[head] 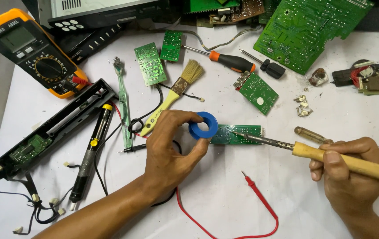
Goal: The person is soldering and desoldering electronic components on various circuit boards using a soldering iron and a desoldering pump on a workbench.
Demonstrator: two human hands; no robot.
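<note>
With our left hand (168, 148) we pinch a blue spool (203, 125) between thumb and fingers, holding it at the left end of a small green circuit board (238, 134) lying on the white table (225, 194). Our right hand (346, 170) grips the wooden handle of a soldering iron (313, 152), its tip touching the board. A red probe (258, 194) lies near, and a brush (174, 95) beyond.
</note>
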